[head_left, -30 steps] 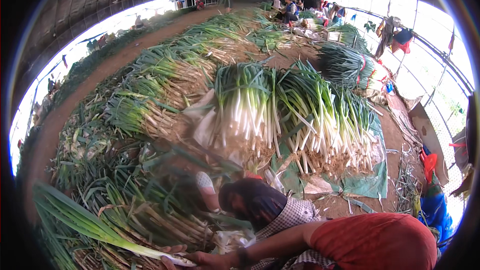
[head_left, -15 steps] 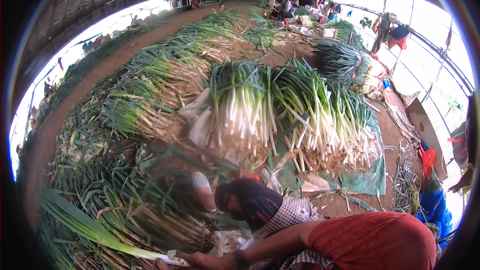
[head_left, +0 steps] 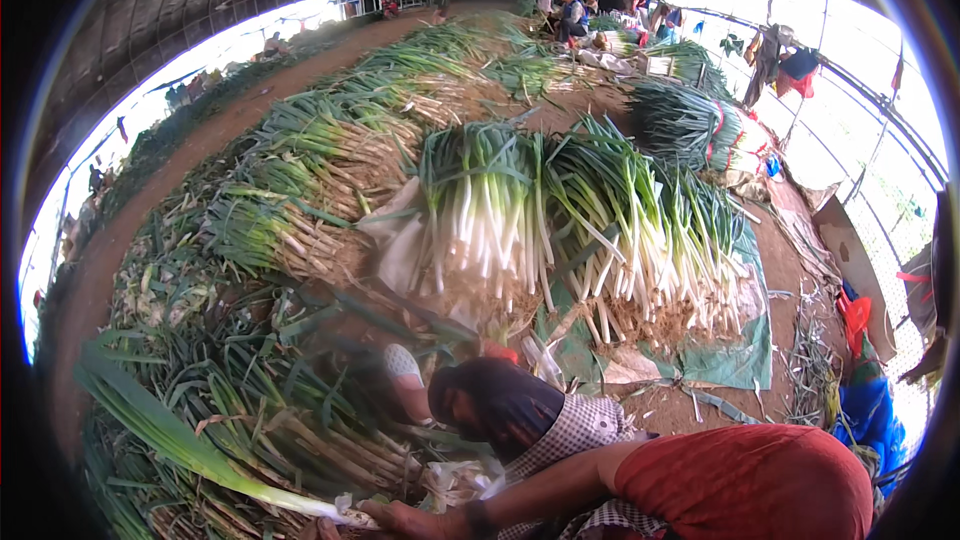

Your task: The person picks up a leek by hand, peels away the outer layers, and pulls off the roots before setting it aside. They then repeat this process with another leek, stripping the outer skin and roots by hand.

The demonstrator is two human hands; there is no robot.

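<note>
A long leek (head_left: 200, 452) lies slantwise at the lower left, its green leaves toward the upper left and its pale root end by my hands. My right hand (head_left: 415, 520), at the end of the red sleeve, is closed on that root end. Only some fingers of my left hand (head_left: 322, 529) show at the bottom edge, pressed against the white stem; the rest is cut off. Below and behind the leek spreads a heap of untrimmed leeks (head_left: 350, 440) with brownish stems. A crumpled white scrap (head_left: 460, 480) is close to my right hand.
Cleaned leeks stand in a white-stemmed bundle (head_left: 485, 210) and a fanned pile (head_left: 650, 250) on a green sheet (head_left: 750, 340). Beyond is a tied bundle (head_left: 690, 130). A checkered cloth (head_left: 570, 430) lies by a dark-covered knee (head_left: 495, 400). People (head_left: 572, 15) work far back in the tunnel.
The leek's leafy end has shifted a little and its stem has tilted slightly, while both hands stay at the root end. In the distance, a standing person has changed arm position.
</note>
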